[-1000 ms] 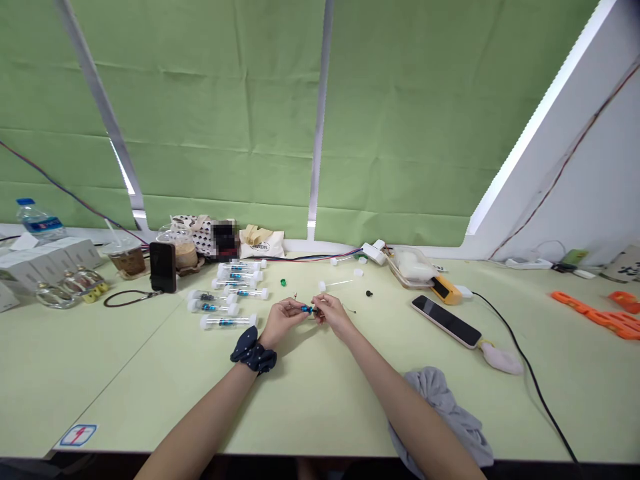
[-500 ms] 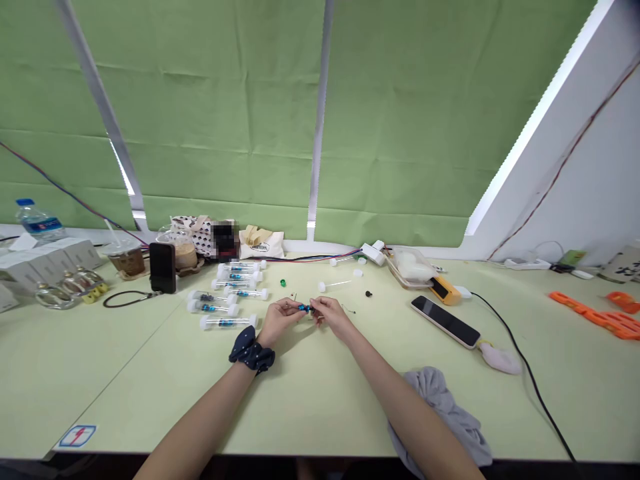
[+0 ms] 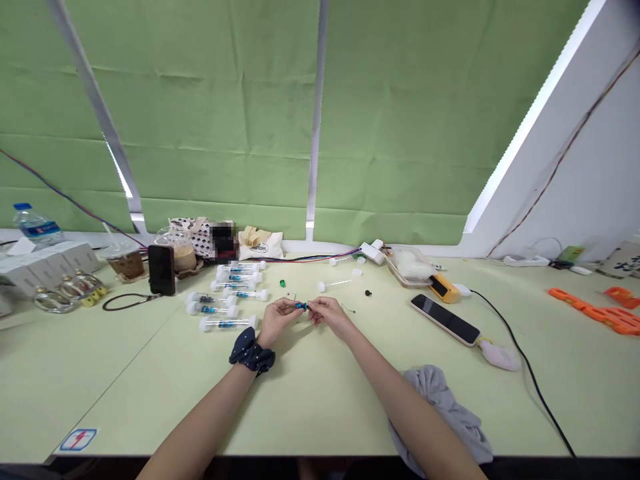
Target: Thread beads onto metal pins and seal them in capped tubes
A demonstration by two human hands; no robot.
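My left hand (image 3: pixel 279 320) and my right hand (image 3: pixel 330 317) meet over the middle of the table. Between their fingertips is a small blue and black piece (image 3: pixel 301 306), pinched from both sides; its exact kind is too small to make out. A dark dotted scrunchie (image 3: pixel 253 351) circles my left wrist. To the left lie several clear tubes with white caps (image 3: pixel 229 323), blue and dark pieces inside them. Beyond my hands are a green bead-like piece (image 3: pixel 283 283), a thin clear rod with a white cap (image 3: pixel 336 283) and a black bit (image 3: pixel 369 293).
On the right are a phone (image 3: pixel 445 320), a yellow device (image 3: pixel 445 290) with a black cable, and orange plastic parts (image 3: pixel 595 312). Grey cloth (image 3: pixel 450 413) lies under my right forearm. Perfume-like bottles (image 3: pixel 55 300), a drink cup (image 3: pixel 125 260) and an upright phone (image 3: pixel 161 270) stand left.
The blue and black piece and my fingertips have shifted very slightly left. Both hands keep pinching it; the view has tilted a little.
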